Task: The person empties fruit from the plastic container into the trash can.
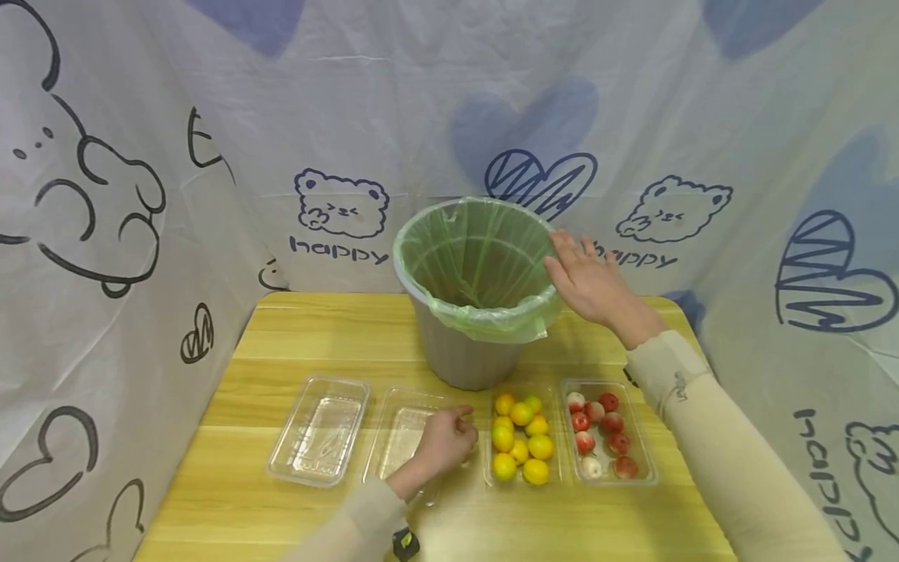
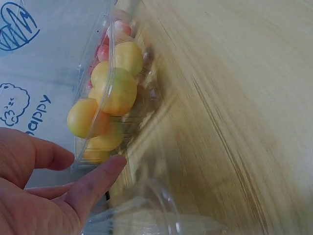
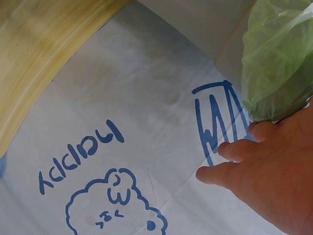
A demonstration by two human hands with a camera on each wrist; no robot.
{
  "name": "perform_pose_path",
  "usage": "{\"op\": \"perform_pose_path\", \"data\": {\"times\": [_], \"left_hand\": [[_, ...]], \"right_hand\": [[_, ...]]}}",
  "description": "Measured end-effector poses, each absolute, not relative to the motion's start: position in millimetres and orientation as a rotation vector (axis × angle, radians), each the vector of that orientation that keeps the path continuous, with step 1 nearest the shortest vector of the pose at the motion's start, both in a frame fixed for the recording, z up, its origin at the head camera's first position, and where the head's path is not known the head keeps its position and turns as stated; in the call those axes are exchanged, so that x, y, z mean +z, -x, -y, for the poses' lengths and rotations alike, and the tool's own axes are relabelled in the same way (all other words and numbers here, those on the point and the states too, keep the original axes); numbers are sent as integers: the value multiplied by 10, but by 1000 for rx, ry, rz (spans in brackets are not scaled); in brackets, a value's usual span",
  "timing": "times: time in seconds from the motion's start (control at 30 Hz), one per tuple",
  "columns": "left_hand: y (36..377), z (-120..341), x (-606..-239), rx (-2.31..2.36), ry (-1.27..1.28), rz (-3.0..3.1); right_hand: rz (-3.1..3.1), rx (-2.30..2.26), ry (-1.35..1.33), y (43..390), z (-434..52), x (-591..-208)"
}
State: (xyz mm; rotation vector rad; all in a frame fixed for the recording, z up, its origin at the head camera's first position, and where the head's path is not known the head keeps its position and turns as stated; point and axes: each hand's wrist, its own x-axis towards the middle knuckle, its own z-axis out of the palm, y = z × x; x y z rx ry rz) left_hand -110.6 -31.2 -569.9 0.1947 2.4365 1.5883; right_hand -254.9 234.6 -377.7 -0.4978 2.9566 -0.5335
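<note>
My right hand (image 1: pixel 593 281) is at the right side of the rim of a grey trash bin (image 1: pixel 467 355), its fingers fairly straight. A translucent green trash bag (image 1: pixel 485 321) lines the bin and folds over the rim; in the right wrist view it meets the hand's edge. Over the right side of an empty clear plastic tray (image 1: pixel 382 437) is my left hand (image 1: pixel 445 443). Its thumb and forefinger are apart with nothing between them in the left wrist view. Just right of it, a clear tray (image 1: pixel 488 476) holds several small yellow citrus fruits (image 2: pixel 115 90).
At the right end of the row, another clear tray (image 1: pixel 649 476) contains several small red and pale apples (image 1: pixel 612 423). A second empty clear tray (image 1: pixel 284 464) lies at the left end. The wooden table (image 1: pixel 232 468) is enclosed by printed white curtains (image 1: pixel 421 117).
</note>
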Motion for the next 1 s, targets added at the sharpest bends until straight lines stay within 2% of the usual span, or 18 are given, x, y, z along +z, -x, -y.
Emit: {"op": "perform_pose_path", "data": {"times": [1.0], "left_hand": [[1044,94,-5784,1554,-130,-2343]], "right_hand": [[-2944,-576,507,2537,-2347,-3783]]}}
